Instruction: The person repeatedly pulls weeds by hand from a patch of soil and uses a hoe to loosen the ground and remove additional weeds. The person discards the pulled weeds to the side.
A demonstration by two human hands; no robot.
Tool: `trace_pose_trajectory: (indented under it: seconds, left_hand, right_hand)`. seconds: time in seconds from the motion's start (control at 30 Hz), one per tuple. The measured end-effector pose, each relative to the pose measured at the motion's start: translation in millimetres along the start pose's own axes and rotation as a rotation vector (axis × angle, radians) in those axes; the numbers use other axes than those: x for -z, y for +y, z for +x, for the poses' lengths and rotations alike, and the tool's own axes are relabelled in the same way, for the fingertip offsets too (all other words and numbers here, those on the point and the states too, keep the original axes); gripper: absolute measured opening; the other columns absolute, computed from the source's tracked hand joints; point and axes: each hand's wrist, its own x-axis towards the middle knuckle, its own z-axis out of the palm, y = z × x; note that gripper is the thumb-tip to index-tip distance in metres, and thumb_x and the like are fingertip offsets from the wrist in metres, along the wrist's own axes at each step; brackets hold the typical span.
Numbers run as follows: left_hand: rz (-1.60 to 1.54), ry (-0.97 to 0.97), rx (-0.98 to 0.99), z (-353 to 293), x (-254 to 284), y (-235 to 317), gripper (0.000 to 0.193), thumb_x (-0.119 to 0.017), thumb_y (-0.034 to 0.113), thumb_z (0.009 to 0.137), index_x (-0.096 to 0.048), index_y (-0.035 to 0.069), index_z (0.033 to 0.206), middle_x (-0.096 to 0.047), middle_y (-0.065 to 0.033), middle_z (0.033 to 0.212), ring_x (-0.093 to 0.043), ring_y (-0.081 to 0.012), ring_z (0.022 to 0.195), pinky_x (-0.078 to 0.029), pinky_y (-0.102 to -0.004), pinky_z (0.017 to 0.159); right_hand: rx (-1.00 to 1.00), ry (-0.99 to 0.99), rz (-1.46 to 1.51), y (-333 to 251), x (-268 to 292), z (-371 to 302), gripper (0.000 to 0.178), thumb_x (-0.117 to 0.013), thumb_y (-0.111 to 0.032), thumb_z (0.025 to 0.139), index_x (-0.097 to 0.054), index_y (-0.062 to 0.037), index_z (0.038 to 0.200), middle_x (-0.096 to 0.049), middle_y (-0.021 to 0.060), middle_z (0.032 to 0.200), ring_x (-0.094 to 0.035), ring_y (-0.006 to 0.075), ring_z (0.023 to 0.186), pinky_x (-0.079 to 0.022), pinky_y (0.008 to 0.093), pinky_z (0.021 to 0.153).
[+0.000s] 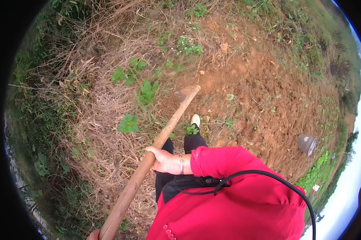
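Note:
A hoe with a long wooden handle [137, 178] slants from the lower left edge up to the middle of the view. My right hand [163, 160] is wrapped round the handle about midway, with a metal bracelet [181, 166] on its wrist. At the lower left edge my left hand [93, 235] grips the near part of the handle; only a bit of it shows. The hoe's blade [183, 94] is at the far end, smeared and partly hidden by soil and grass, at the border of dry grass and reddish soil.
My light shoe [195, 120] stands just below the hoe's head. Loose reddish soil [264, 108] stretches right, with a grey bucket [307, 144] on it. Dry grass [108, 96] and leafy plants [148, 92] lie left, bushes farther out. A black cable [268, 176] crosses my red sleeve.

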Motion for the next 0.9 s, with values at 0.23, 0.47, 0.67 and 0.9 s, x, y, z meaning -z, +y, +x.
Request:
trace_pose_trajectory:
  seconds: [0.23,0.47,0.67,0.9]
  left_hand:
    - [-0.443,0.066,-0.205,83,-148,50,0.042,-0.08,0.018,0.054,-0.062,0.01,0.09,-0.065,-0.0121,0.072,-0.065,-0.0295,0.067,-0.052,-0.0368,0.064]
    - [-0.376,-0.039,-0.291,145,-271,119,0.036,-0.071,0.029,0.064,-0.06,0.012,0.094,-0.065,-0.0144,0.075,-0.063,-0.0339,0.071,-0.05,-0.0429,0.066]
    - [-0.474,-0.163,-0.343,161,-268,153,0.031,-0.064,0.031,0.07,-0.055,0.011,0.093,-0.064,-0.0172,0.075,-0.063,-0.0357,0.073,-0.049,-0.0451,0.069]
    - [-0.433,-0.266,-0.079,105,-251,2,0.041,-0.071,0.03,0.067,-0.06,0.009,0.1,-0.064,-0.0194,0.078,-0.063,-0.0368,0.076,-0.049,-0.0455,0.07]
  right_hand:
    - [0.421,0.417,-0.013,-115,48,-58,0.026,-0.058,-0.017,0.084,-0.044,-0.0045,0.102,-0.055,0.0114,0.088,-0.06,0.0295,0.08,-0.052,0.0473,0.071]
    - [0.747,0.374,-0.143,-190,70,-91,0.023,-0.058,-0.014,0.082,-0.045,-0.0029,0.096,-0.053,0.0115,0.08,-0.059,0.0274,0.071,-0.051,0.0446,0.064]
    - [0.942,0.463,-0.283,-237,68,-46,0.02,-0.061,-0.015,0.079,-0.048,-0.0021,0.088,-0.053,0.0106,0.069,-0.056,0.0248,0.058,-0.05,0.0392,0.055]
    - [0.547,0.552,-0.394,-90,55,89,0.025,-0.061,-0.017,0.081,-0.048,-0.0011,0.096,-0.054,0.0113,0.076,-0.059,0.0272,0.063,-0.053,0.0407,0.057]
